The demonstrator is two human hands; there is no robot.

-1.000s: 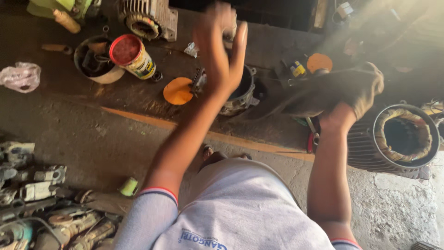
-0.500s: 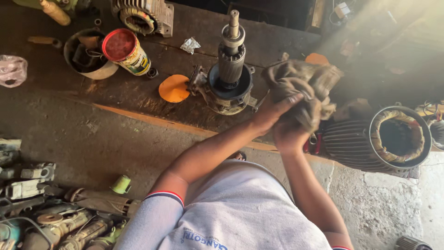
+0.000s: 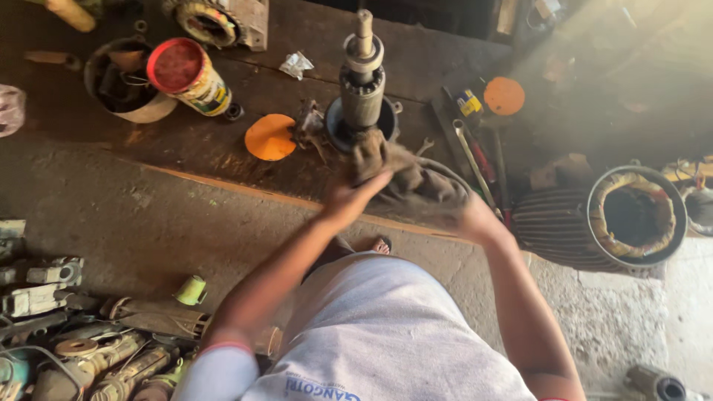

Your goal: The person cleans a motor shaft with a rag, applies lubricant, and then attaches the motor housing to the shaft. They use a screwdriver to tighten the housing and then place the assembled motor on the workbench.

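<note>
A motor rotor (image 3: 362, 82) stands upright on the dark wooden bench, shaft pointing up. Both my hands hold one dirty brown rag (image 3: 416, 182). My left hand (image 3: 349, 194) presses one end of the rag against the rotor's lower part. My right hand (image 3: 475, 219) grips the other end, to the right and nearer to me.
An orange lid (image 3: 270, 137) lies left of the rotor, a red-topped tin (image 3: 186, 74) and a bowl (image 3: 119, 93) further left. A finned motor housing (image 3: 601, 219) lies on its side at the right. Several tools (image 3: 475, 148) lie on the bench; motor parts (image 3: 82, 349) cover the floor at lower left.
The rag has come down from the right onto the rotor's lower part. My left hand moved from the upper shaft to the rag. My right hand lowered.
</note>
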